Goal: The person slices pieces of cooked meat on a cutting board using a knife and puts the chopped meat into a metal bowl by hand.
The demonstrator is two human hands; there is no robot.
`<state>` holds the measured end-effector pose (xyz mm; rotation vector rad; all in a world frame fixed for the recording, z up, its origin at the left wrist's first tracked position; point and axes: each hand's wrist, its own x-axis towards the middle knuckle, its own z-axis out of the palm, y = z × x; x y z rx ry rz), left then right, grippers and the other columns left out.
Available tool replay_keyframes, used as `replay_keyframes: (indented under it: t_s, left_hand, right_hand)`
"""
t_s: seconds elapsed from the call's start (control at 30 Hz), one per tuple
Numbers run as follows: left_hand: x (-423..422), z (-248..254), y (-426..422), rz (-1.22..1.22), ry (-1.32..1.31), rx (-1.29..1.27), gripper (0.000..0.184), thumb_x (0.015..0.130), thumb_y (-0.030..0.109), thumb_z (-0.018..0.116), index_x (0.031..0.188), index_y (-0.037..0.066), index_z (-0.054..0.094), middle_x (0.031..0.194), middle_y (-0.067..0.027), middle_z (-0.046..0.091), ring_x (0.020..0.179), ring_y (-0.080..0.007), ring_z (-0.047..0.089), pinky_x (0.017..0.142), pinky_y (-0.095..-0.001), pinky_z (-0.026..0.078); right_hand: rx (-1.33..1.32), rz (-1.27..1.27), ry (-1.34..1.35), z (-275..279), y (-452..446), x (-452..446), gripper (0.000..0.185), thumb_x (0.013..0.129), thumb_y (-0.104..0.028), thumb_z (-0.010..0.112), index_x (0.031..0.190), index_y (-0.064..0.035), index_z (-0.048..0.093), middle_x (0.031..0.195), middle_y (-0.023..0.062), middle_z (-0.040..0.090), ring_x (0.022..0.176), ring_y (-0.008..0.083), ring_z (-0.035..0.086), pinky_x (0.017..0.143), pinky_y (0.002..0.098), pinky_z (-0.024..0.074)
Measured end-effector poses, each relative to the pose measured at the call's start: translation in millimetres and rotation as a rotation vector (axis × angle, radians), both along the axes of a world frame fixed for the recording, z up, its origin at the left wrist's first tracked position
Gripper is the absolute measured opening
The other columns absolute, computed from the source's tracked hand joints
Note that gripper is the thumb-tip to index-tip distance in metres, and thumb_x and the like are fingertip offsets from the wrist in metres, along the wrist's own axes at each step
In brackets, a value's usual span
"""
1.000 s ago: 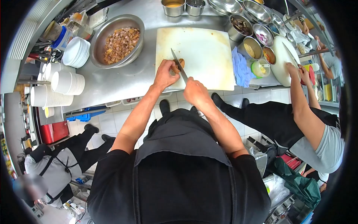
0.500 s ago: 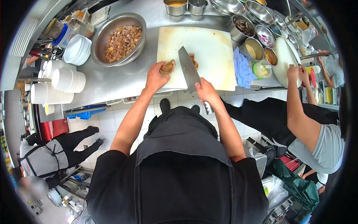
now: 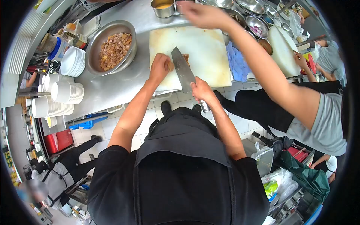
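Observation:
In the head view, my right hand (image 3: 201, 90) is closed round the handle of a large knife (image 3: 183, 71) with a broad, cleaver-like blade. The blade slants over a white cutting board (image 3: 213, 73), its tip pointing away from me. Just left of the blade, my left hand (image 3: 160, 66) has its fingers curled on a browned piece of meat (image 3: 171, 66), mostly covered by the hand. Another browned meat piece (image 3: 186, 57) lies on the board, partly behind the blade. Left of the board, a steel bowl (image 3: 130, 56) holds diced meat (image 3: 114, 51).
A co-worker's arm (image 3: 258, 63) reaches over the board's far right corner toward metal containers. A blue cloth (image 3: 237, 62) lies by the board's right edge. Stacked white bowls (image 3: 72, 62) and white tubs (image 3: 67, 92) stand at left. An orange-filled pot (image 3: 164, 8) stands at the back.
My left hand has curled further over the meat piece. The knife keeps about the same pose over the board. The co-worker's arm has swung in from the right across the far side.

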<state>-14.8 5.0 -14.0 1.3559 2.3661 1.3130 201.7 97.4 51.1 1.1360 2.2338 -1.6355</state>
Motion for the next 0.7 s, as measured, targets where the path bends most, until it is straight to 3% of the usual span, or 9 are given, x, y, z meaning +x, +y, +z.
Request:
replay_keyframes:
  t_s: [0.07,0.1,0.2,0.23,0.37,0.53,0.7]
  left_hand:
    - [-0.4,-16.5,-16.6,-0.148,0.279,0.119,0.03,0.073,-0.011,0.059,0.1,0.003,0.062,0.117,-0.019,0.057,0.103,-0.0359,0.058,0.088,-0.0372,0.05]
    - [3.4,-12.8,-31.7,-0.145,0.317,0.054,0.034,0.071,-0.007,0.06,0.104,0.003,0.064,0.118,-0.0197,0.056,0.109,-0.0381,0.053,0.096,-0.0402,0.046]
    - [14.8,6.1,-62.4,-0.198,0.177,0.033,0.04,0.067,0.0,0.064,0.107,0.002,0.066,0.116,-0.0183,0.057,0.111,-0.0389,0.053,0.098,-0.0479,0.044]
    - [12.9,4.5,-67.2,-0.22,0.205,0.056,0.046,0.066,0.008,0.071,0.112,0.002,0.065,0.115,-0.0177,0.057,0.108,-0.0382,0.054,0.097,-0.0447,0.045]
    - [17.9,4.0,-66.0,-0.156,0.134,0.074,0.042,0.068,0.01,0.073,0.108,0.002,0.065,0.114,-0.0179,0.057,0.106,-0.0372,0.055,0.095,-0.0428,0.047]
    - [28.8,-1.0,-42.8,-0.123,0.15,0.134,0.034,0.069,0.01,0.074,0.101,0.004,0.065,0.11,-0.0179,0.056,0.104,-0.0358,0.056,0.093,-0.0426,0.048]
    - [21.8,6.3,-27.2,-0.143,0.264,0.125,0.027,0.067,0.009,0.073,0.093,0.006,0.064,0.103,-0.0152,0.057,0.097,-0.0339,0.056,0.084,-0.0399,0.049]
  right_hand:
    - [-0.003,-0.002,-0.037,16.3,-3.9,-4.3,0.035,0.097,-0.014,0.041,0.119,0.0128,0.047,0.067,0.0182,0.063,0.044,0.0216,0.059,0.041,0.0369,0.0503]
    - [-0.013,-0.013,-0.047,23.2,-7.0,-3.7,0.035,0.097,-0.014,0.041,0.118,0.0128,0.047,0.067,0.0185,0.063,0.043,0.0219,0.059,0.041,0.0371,0.0503]
    - [-0.028,-0.026,-0.051,44.0,-13.6,-2.9,0.034,0.097,-0.014,0.041,0.117,0.0128,0.048,0.068,0.0193,0.063,0.043,0.0227,0.058,0.041,0.0378,0.05]
    - [-0.028,-0.02,-0.055,44.7,-12.4,-6.3,0.033,0.097,-0.014,0.041,0.116,0.0127,0.048,0.068,0.0195,0.063,0.043,0.023,0.058,0.042,0.0381,0.05]
    - [0.009,0.004,-0.008,0.0,-2.6,-4.0,0.031,0.097,-0.015,0.042,0.111,0.0121,0.048,0.065,0.0187,0.061,0.041,0.0232,0.057,0.04,0.0394,0.0487]
    - [-0.014,-0.009,-0.019,3.9,-5.3,-6.9,0.028,0.097,-0.015,0.043,0.107,0.0108,0.049,0.063,0.0167,0.061,0.041,0.0226,0.057,0.039,0.0392,0.0478]
    - [-0.023,-0.009,0.013,1.6,-5.2,-4.8,0.028,0.096,-0.014,0.044,0.109,0.0099,0.049,0.062,0.0146,0.06,0.041,0.0222,0.057,0.039,0.0381,0.0479]
